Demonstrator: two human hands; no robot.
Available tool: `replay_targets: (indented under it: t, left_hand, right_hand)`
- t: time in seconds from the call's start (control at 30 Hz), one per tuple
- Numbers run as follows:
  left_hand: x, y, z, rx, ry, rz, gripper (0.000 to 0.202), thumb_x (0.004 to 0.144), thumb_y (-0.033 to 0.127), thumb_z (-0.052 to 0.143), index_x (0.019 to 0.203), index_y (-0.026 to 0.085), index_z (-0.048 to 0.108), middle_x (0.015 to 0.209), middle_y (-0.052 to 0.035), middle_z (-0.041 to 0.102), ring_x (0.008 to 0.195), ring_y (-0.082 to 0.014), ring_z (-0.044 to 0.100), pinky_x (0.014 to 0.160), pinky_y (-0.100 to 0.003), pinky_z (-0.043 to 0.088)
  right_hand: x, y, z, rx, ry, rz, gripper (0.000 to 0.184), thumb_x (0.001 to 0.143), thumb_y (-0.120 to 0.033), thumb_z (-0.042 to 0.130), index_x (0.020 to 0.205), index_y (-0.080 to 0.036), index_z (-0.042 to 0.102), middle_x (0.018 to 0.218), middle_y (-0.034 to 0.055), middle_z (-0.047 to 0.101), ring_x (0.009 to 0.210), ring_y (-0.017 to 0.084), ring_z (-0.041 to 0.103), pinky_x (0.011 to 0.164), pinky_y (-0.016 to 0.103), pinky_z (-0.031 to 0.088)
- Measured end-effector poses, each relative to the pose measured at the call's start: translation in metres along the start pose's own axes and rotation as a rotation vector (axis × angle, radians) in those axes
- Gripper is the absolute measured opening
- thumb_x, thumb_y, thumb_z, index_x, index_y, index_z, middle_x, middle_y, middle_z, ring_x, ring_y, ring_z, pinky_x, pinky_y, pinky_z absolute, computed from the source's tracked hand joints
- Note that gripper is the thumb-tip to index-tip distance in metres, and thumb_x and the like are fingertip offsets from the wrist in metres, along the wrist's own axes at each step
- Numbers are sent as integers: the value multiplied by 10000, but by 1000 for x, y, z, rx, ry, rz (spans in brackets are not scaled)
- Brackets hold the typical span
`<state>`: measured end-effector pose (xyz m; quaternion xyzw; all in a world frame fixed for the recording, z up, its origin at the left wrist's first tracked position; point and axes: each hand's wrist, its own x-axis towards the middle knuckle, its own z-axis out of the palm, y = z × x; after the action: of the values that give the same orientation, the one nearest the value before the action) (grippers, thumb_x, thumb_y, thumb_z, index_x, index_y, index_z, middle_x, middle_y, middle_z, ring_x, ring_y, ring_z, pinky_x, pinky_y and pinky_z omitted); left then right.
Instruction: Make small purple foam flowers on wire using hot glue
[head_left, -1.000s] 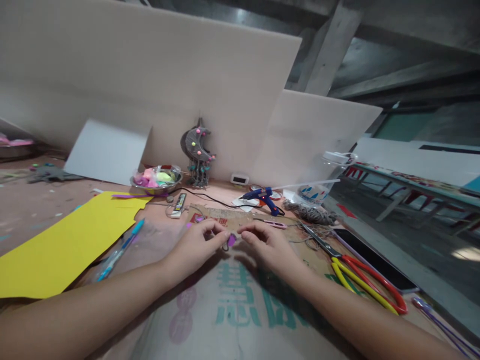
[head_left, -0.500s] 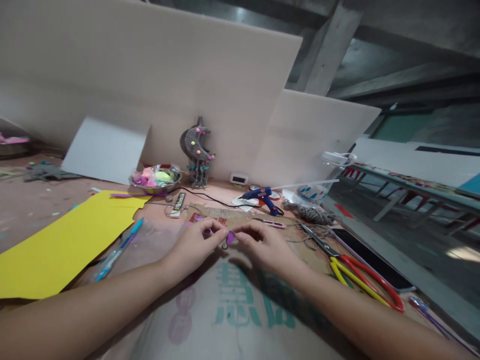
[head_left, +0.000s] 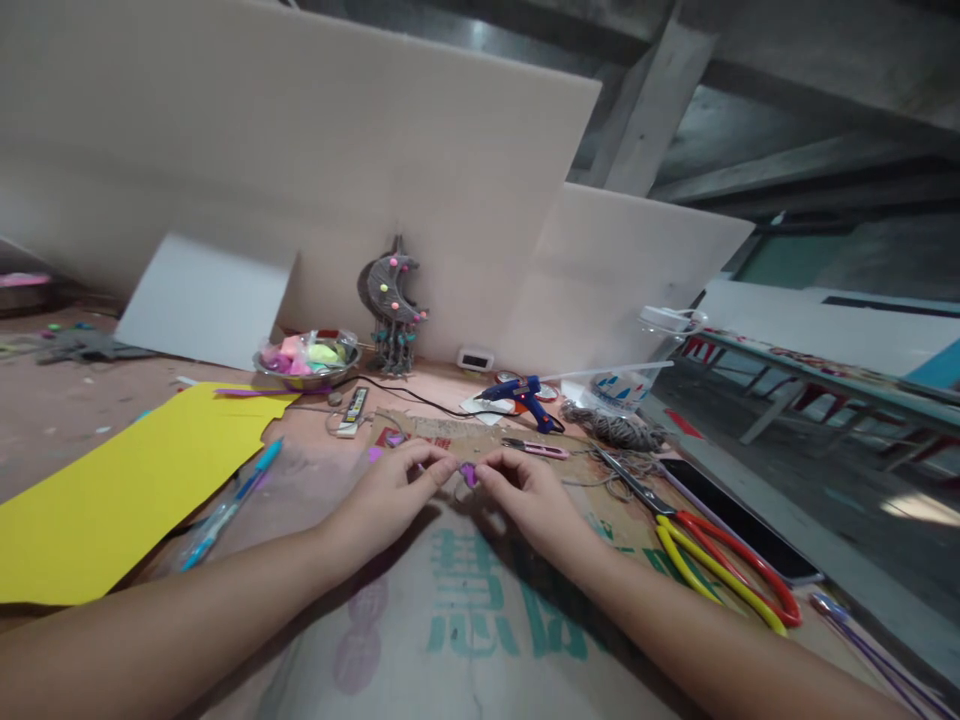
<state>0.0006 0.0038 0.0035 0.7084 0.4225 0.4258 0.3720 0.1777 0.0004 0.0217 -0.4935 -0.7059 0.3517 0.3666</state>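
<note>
A small purple piece [head_left: 469,474] with grey yarn around it is between my two hands, above the printed cardboard. The fingertips of my right hand [head_left: 531,492] pinch its right edge. My left hand [head_left: 396,492] is closed at the thumb and forefinger on the yarn at the piece's left side; the fingers partly hide the grip. Just beyond my left hand, more purple bits [head_left: 395,438] lie on the cardboard [head_left: 390,640]. A pink-handled thread snipper [head_left: 536,449] lies past my right hand.
Scissors [head_left: 724,560], a phone [head_left: 739,520] and grey yarn [head_left: 622,430] lie at right. A blue glue gun [head_left: 521,395] and a bowl [head_left: 307,375] sit behind. Yellow sheets [head_left: 142,490] and a pen [head_left: 236,500] lie left. A decorated moon [head_left: 394,290] leans on the board.
My fingers have shifted slightly around the purple piece, which has turned and now sits closer to my right fingertips. The view has moved a little; the other things lie as before.
</note>
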Motion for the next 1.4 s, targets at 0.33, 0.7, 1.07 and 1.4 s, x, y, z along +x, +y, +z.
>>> replay_targets:
  t: [0.33,0.7,1.07,1.4]
  left_hand:
    - [0,-5,0,-69,58,-82,380,813,441,524,1072,175,604,987,-67,653,879,-194,594,791,-311,449]
    - [-1,2,0,9,-37,-43,193,788,317,541,835,176,664,856,-34,678,820,-176,598,733,-267,439]
    - [2,-2,-3,-71,89,-133,275,788,416,535,809,162,636,805,-34,664,776,-185,586,699,-269,415]
    - [3,-5,4,-465,24,-240,256,848,426,467,854,172,434,843,-34,664,544,-109,626,523,-216,407]
  right_hand:
    - [-1,-1,-1,-66,-41,-57,176,812,-284,516,723,-154,593,679,17,604,637,132,549,593,238,436]
    - [-1,-1,0,-106,-72,-46,143,799,-248,524,714,-155,593,679,12,605,639,129,540,587,234,425]
    - [46,34,-80,-569,285,-51,352,795,-495,505,640,-179,489,581,-16,494,572,135,456,559,254,328]
    - [101,71,-94,-565,157,42,362,685,-378,677,939,-122,645,874,103,683,787,221,614,684,290,439]
